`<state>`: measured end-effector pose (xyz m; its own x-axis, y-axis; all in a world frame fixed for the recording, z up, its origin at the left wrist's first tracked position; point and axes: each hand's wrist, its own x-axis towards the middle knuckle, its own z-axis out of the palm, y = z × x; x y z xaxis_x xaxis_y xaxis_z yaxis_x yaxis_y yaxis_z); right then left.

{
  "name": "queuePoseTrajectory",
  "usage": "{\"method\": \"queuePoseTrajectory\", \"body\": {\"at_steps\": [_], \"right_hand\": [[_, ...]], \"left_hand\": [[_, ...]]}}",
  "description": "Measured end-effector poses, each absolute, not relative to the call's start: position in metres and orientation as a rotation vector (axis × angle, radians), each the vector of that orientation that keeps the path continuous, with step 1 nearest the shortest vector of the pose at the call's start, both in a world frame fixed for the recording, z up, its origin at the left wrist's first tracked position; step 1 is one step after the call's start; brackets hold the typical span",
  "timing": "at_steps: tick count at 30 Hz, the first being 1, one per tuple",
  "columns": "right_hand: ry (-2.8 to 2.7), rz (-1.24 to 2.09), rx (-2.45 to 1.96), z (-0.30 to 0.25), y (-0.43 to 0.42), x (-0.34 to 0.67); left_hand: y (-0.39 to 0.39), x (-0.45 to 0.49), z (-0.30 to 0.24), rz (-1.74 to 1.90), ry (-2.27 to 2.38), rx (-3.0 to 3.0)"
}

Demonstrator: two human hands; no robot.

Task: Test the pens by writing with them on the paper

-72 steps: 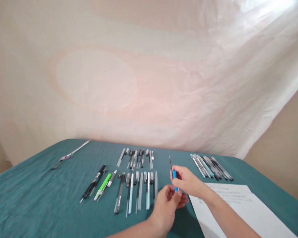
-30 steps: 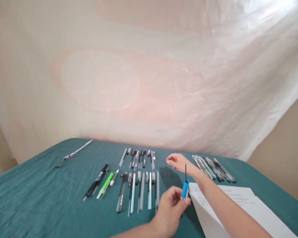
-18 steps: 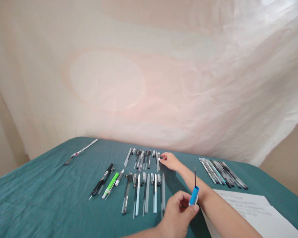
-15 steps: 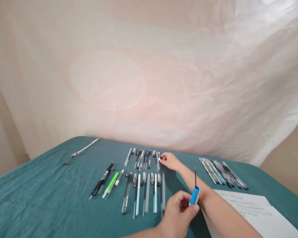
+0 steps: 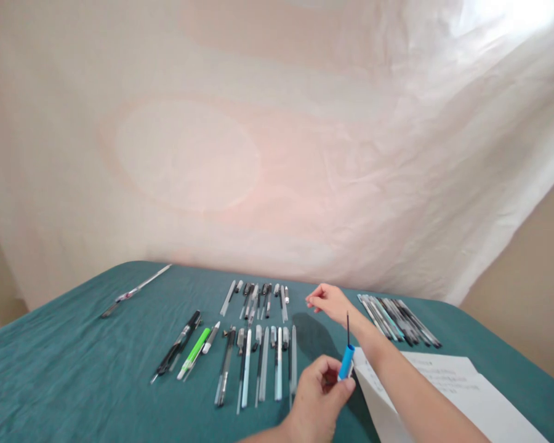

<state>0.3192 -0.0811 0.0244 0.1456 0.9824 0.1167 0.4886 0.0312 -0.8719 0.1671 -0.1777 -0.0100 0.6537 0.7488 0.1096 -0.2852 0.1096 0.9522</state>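
Note:
Low in the view, my left hand (image 5: 316,394) pinches a short blue pen piece (image 5: 346,362), with a thin dark refill (image 5: 348,328) standing up out of it. Farther out hovers my right hand (image 5: 330,301), its fingers loosely curved and slightly apart, nothing visible in them. Just left of it, a small white-topped pen part (image 5: 287,295) lies at the end of the far row of taken-apart pens (image 5: 268,300). A nearer row of pen barrels, caps and refills (image 5: 264,364) lies left of my left hand.
Several pens (image 5: 399,320) lie side by side at the right. My right forearm crosses over a folded sheet of written paper (image 5: 471,394). On the left are a green pen (image 5: 194,353), a black pen (image 5: 178,344) and a long clear pen piece (image 5: 141,288). Green cloth (image 5: 74,369) covers the table.
My right hand has let go of the white-topped part at the far row's end and drawn back to the right. My left hand still holds the blue piece. The view has shifted slightly right.

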Motion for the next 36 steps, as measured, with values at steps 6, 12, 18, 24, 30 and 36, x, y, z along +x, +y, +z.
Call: {"method": "queuePoseTrajectory", "body": {"at_steps": [6,12,18,24,30,36], "right_hand": [[-1.338,0.649,-1.34,0.102,-0.159,0.343],[-1.38,0.579,-1.387,0.137,-0.205,0.329],[-1.422,0.56,-1.459,0.138,-0.209,0.325],[-1.423,0.551,-1.464,0.136,-0.208,0.326],[-1.473,0.558,-1.474,0.135,-0.207,0.324],[-1.461,0.573,-1.484,0.136,-0.207,0.326]], "left_hand": [[-0.179,0.167,-0.002,0.756,0.479,1.22],[-0.183,0.167,0.003,0.75,0.458,1.239],[-0.183,0.168,0.003,0.732,0.458,1.241],[-0.183,0.167,0.002,0.736,0.439,1.255],[-0.183,0.166,0.005,0.728,0.469,1.244],[-0.183,0.165,0.008,0.725,0.459,1.237]]}}
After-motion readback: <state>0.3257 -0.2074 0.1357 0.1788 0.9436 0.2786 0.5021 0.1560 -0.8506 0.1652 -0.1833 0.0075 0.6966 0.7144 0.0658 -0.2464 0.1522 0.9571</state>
